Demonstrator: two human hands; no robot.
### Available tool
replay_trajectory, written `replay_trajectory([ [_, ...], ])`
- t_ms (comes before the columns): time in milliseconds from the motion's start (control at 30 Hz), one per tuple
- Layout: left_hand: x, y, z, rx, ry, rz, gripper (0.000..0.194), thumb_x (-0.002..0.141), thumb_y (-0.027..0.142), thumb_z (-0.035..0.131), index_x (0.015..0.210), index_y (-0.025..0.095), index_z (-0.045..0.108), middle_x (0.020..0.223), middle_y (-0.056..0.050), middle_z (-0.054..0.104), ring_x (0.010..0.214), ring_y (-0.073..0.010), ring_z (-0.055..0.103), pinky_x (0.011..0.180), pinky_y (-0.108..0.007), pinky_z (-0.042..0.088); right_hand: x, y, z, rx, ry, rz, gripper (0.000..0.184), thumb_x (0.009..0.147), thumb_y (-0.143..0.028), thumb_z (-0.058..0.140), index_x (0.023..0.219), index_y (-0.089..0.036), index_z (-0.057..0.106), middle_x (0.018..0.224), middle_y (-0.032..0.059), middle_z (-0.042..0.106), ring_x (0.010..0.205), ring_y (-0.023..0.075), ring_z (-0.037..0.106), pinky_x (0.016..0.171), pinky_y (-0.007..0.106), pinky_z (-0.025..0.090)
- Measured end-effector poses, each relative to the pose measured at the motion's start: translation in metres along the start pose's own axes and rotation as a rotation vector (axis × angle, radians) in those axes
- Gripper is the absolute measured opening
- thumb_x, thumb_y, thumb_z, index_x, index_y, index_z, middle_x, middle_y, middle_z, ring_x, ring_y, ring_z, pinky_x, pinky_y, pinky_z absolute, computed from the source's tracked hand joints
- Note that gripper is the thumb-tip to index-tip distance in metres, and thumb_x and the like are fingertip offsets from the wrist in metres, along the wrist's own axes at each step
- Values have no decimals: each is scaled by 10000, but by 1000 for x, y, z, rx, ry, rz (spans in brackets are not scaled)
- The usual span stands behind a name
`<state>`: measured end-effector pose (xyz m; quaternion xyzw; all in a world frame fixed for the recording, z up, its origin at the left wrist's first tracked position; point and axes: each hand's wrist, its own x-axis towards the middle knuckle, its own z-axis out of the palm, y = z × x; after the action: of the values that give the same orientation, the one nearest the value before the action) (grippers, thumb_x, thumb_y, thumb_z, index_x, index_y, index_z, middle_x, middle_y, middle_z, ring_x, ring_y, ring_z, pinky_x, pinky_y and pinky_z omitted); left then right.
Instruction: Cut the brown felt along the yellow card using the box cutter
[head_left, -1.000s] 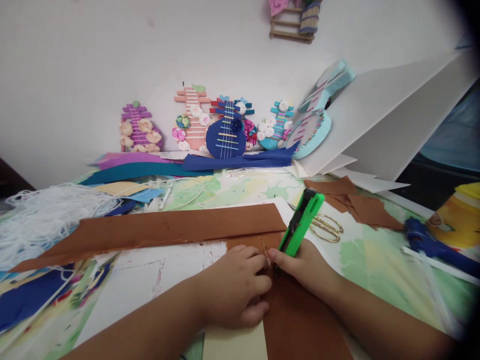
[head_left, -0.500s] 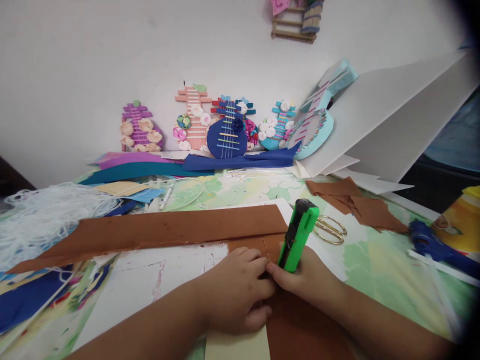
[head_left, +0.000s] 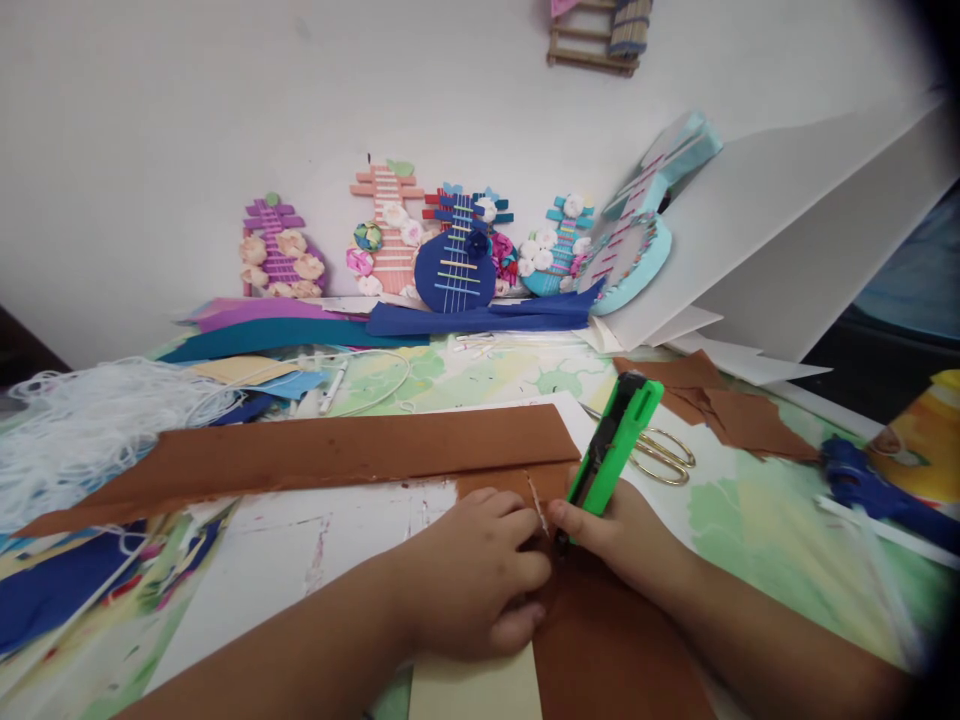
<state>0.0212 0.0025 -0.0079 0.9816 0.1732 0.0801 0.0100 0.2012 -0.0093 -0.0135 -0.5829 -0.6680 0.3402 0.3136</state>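
My right hand is closed around a green and black utility knife, which leans to the right with its lower end at a brown sheet of paper. A thin pale slit shows in the brown paper just left of the knife. My left hand, fingers bent and pressed together, holds the brown paper down beside the slit; its fingertips are partly hidden. A cream strip lies under that hand. Behind both hands stretches a long brown paper strip, lying over a white board.
Gold-handled scissors lie behind the right hand. Brown scraps and a blue glue gun are on the right. White cord is heaped at left. Decorated paper instruments and a leaning grey-white board stand at the back.
My right hand has shifted slightly up and right, and the utility knife tilts further right. More of the pale slit shows between the hands. My left hand is nearly unmoved.
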Motion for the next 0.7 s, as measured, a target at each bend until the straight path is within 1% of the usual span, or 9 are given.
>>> replay_trajectory([
  [67,0,0,0,5,0,3,144,736,332,548,761,190,550,863,-45,506,811,-208,450,735,-336,366,-1,0,-1,24,-15,-13,306,723,-404,515,544,-161,466,533,-8,477,531,116,427,458,217,366],
  [233,2,-1,-1,7,-6,2,162,725,348,565,758,190,555,826,-41,506,788,-209,449,715,-331,369,-1,-3,-4,71,-122,-49,284,739,-408,515,655,-141,568,585,0,540,546,118,452,497,227,385],
  [300,2,-2,-1,9,2,2,160,723,347,565,739,189,548,819,-39,504,785,-208,446,716,-330,365,0,-4,-8,81,-148,-34,299,731,-436,523,689,-144,571,597,-5,536,552,115,449,512,229,383],
  [400,1,-2,-2,20,8,12,159,724,343,563,737,186,541,815,-36,499,781,-204,440,708,-327,356,0,-4,-16,73,-189,25,351,718,-486,525,641,-144,537,560,-12,500,529,110,430,495,227,367],
  [467,0,-1,-2,28,5,21,155,723,339,560,741,187,535,806,-31,494,768,-200,435,688,-325,349,-3,-2,-19,92,-219,20,375,713,-508,525,615,-147,506,550,-15,479,524,107,421,483,223,357],
  [533,0,0,-2,32,8,19,146,725,334,551,731,190,525,794,-26,488,753,-196,430,671,-324,342,-7,1,-20,148,-215,-36,386,704,-526,533,620,-153,480,564,-17,467,534,104,421,481,217,355],
  [633,1,1,-3,44,22,13,143,728,333,541,723,193,515,797,-22,479,739,-192,426,665,-330,333,-12,7,-18,300,-184,-125,411,686,-562,537,662,-159,459,597,-19,457,546,96,429,474,200,358],
  [667,1,1,-3,50,22,18,144,727,334,543,723,193,514,791,-20,475,728,-189,424,657,-330,331,-12,9,-17,360,-204,-129,427,676,-580,536,680,-160,454,598,-21,454,529,88,428,451,190,352],
  [700,1,1,-4,57,21,29,147,727,337,544,727,194,515,786,-19,470,716,-187,421,645,-329,329,-12,10,-16,419,-252,-117,447,664,-599,534,695,-162,447,595,-24,452,501,79,426,420,179,343],
])
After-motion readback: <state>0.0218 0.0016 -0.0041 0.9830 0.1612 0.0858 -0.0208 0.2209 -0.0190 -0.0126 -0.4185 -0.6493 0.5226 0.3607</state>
